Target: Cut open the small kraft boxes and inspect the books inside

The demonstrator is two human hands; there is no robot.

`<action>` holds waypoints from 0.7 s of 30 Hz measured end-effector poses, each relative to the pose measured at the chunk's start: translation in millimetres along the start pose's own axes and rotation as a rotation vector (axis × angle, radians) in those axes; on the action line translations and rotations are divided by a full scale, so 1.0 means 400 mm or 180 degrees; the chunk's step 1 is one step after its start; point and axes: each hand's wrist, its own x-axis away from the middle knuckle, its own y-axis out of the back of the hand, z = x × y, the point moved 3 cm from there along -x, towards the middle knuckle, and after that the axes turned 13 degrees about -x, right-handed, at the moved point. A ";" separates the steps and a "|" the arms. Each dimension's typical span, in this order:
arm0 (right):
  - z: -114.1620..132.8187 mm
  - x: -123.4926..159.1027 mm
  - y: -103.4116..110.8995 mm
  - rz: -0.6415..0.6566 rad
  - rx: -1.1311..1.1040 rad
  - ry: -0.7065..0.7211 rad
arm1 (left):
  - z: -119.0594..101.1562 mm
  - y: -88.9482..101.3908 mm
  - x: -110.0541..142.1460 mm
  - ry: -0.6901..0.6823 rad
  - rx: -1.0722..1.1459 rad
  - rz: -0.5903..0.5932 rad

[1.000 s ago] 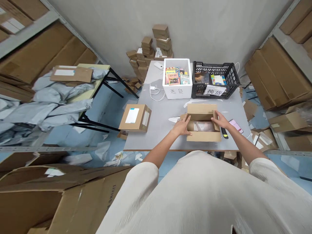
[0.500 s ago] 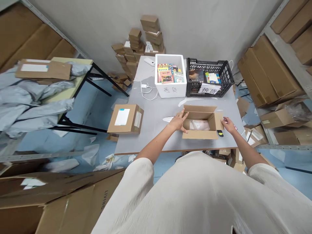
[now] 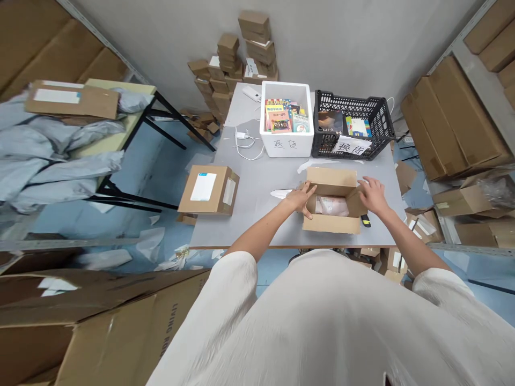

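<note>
An open cardboard box (image 3: 332,224) sits near the front edge of the table, its long flaps raised. Inside lies a pale pink item in clear wrapping (image 3: 332,206); its kind I cannot make out. My left hand (image 3: 301,199) rests on the box's left end, fingers spread over the edge and into the opening. At the right end, my right hand (image 3: 372,194) presses its extended fingers against the short flap (image 3: 354,201), which tilts inward. Beside the box's right front corner, a black-and-yellow object (image 3: 366,220) lies partly covered.
Behind the box stand a white foam bin (image 3: 289,146) of books and a black plastic crate (image 3: 378,126) with books. A closed, labelled carton (image 3: 209,190) sits at the table's left edge. A white cable (image 3: 249,147) lies on the table (image 3: 249,225). Cartons crowd both sides.
My right hand has moved up and left, from gripping the outward-folded right flap to pressing it inward. The left hand stays on the box's left end. The view has shifted slightly.
</note>
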 end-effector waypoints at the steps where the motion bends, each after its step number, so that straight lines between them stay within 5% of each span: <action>1: 0.048 -0.019 0.000 0.0093 0.0064 0.0265 | -0.001 -0.001 0.002 -0.0006 0.0009 -0.0015; 5: 0.213 -0.091 -0.099 0.1200 0.0011 0.1051 | -0.012 -0.004 0.018 -0.0008 -0.0021 -0.0096; 10: 0.271 -0.147 -0.292 0.2287 0.0846 0.0556 | -0.026 0.000 0.032 0.0037 0.0054 -0.0158; 14: 0.259 -0.168 -0.381 0.2356 0.1160 0.0605 | -0.032 -0.004 0.034 0.0125 0.0158 -0.0195; 21: 0.232 -0.182 -0.462 0.2388 0.1284 0.0779 | -0.033 -0.023 0.033 0.0107 0.0167 -0.0304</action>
